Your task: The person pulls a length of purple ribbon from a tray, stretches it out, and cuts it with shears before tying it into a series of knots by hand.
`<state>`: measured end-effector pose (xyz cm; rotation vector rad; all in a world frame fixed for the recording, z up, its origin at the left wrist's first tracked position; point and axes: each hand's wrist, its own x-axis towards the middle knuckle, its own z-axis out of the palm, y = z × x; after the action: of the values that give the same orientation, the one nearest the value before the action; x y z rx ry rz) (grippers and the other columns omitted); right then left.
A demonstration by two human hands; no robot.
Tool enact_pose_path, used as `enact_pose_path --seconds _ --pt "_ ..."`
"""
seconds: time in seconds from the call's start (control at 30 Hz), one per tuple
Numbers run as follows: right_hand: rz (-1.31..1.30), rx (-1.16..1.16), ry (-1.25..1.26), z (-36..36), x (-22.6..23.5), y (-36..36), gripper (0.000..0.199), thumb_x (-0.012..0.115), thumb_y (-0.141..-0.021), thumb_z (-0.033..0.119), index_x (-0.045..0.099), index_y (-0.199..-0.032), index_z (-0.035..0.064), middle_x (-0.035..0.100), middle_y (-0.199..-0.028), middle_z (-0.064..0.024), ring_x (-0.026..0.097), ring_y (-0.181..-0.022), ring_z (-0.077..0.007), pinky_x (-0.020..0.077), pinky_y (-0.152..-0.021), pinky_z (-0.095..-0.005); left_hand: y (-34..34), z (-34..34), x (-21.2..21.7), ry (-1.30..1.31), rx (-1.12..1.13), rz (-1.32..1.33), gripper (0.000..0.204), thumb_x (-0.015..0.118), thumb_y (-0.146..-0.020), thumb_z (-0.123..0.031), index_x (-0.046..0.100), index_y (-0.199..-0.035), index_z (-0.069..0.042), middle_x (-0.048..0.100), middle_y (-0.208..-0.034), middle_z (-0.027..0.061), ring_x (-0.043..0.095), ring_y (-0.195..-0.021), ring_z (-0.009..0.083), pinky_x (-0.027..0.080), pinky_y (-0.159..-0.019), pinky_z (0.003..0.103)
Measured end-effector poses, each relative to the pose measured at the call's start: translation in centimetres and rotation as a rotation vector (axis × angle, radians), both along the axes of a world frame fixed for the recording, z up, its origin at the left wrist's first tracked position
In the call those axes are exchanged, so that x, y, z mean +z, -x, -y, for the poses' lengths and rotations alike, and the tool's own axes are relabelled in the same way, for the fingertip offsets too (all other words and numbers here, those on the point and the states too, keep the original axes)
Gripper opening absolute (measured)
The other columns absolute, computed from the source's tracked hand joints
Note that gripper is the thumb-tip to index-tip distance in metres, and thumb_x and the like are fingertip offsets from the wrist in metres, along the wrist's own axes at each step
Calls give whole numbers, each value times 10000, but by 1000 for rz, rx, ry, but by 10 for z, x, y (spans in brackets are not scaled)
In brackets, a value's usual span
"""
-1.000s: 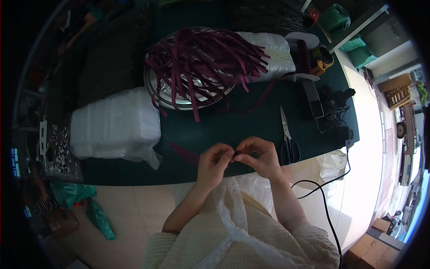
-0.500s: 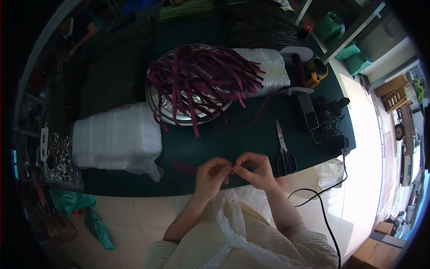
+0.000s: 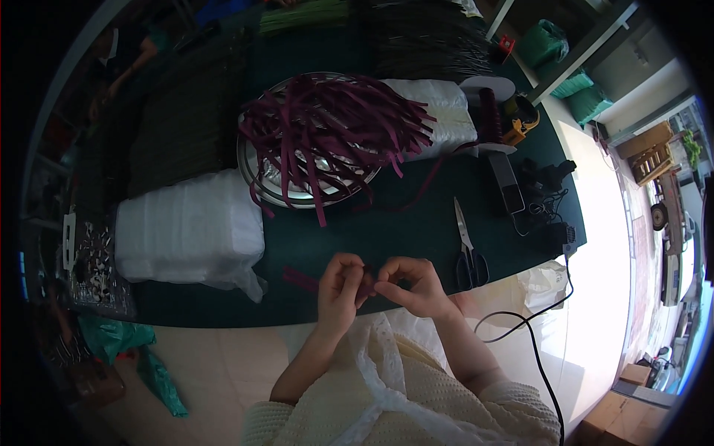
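Observation:
A purple ribbon (image 3: 300,279) passes through my left hand (image 3: 341,291), its tail lying on the table to the left. My left fingers are closed on it. Close beside, my right hand (image 3: 413,287) pinches at the same ribbon where it shows between the fingertips; the exact grip is partly hidden. Scissors (image 3: 465,245) with dark handles lie to the right of my right hand, blades pointing away. Beyond my hands, a heap of purple ribbon strips (image 3: 335,126) overflows a round metal tray (image 3: 248,167).
On the dark green table (image 3: 364,238) stand a plastic-wrapped white bundle (image 3: 190,227) at left and another white pack (image 3: 439,111) behind the tray. A ribbon spool (image 3: 489,115), a dark box-shaped device (image 3: 506,182) and cables (image 3: 549,212) line the right. Another person's arm (image 3: 134,70) shows far left.
My fingertips have drawn slightly apart and shifted left, and purple ribbon now shows between them. The whole view has shifted a little.

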<state>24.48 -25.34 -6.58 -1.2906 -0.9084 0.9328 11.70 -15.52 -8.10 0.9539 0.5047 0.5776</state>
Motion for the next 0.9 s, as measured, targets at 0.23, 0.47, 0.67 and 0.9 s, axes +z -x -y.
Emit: enact_pose_path --seconds 0.23,0.47,0.67,0.9 --pt "-196 369 -247 16 22 -16 83 658 -734 -4 577 -720 6 558 -689 -22 507 -616 -85 398 -574 -225 -3 -34 42 -293 78 97 115 447 -944 -137 485 -968 -32 626 -850 95 629 -782 164 488 -754 283" --pt "-168 405 -103 20 22 -12 76 655 -747 7 580 -733 13 562 -699 -13 506 -616 -77 403 -565 -215 -56 -143 104 24 290 505 134 459 -932 -169 517 -981 -58 630 -983 145 599 -905 201 464 -884 351" --pt "-134 345 -37 30 13 -7 62 648 -775 29 590 -758 16 570 -713 -4 507 -626 -61 407 -575 -210 -72 -224 61 -415 746 -289 439 545 -877 -180 417 -1280 -57 374 -1349 136 424 -1167 234 360 -978 321" --pt "-128 223 132 34 9 -20 61 655 -774 37 597 -766 19 571 -700 5 517 -626 -51 421 -599 -205 -76 -50 37 -1418 -140 -222 246 582 -812 -56 557 -1054 -26 542 -1093 94 614 -766 211 498 -662 288"
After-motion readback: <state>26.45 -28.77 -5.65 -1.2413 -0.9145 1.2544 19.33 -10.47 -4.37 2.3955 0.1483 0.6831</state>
